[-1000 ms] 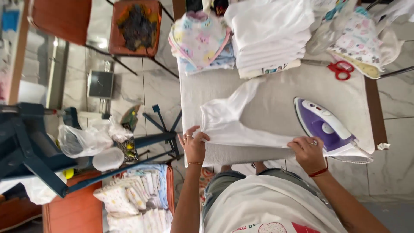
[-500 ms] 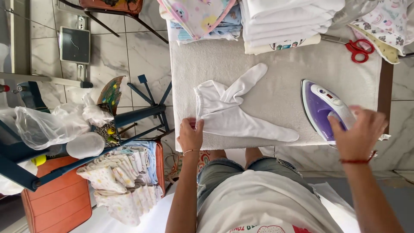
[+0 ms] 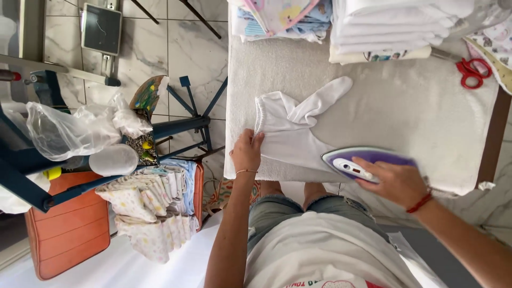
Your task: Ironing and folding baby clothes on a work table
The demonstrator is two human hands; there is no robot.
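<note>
White garment [image 3: 290, 136] flat on padded table [image 3: 426, 122]. Left hand [image 3: 247, 152] pins waistband edge; right hand [image 3: 397, 181] grips purple iron [image 3: 362, 160]. Judgement: keep cloth taut, glide away from fingers.

A padded ironing table covered in pale, nubbly towelling cloth [image 3: 426, 112], with a brown edge showing at its right end, carries everything here. On it lie a small white cotton garment [image 3: 290, 133] spread flat near the front edge, a purple and white steam iron [image 3: 354, 160] set partly over that garment, and red-handled scissors [image 3: 472, 71] near the right end. Along the far edge are a tall stack of folded white cloths [image 3: 394, 26] and, just beside it, a pile of pastel printed baby clothes [image 3: 282, 18].
</note>
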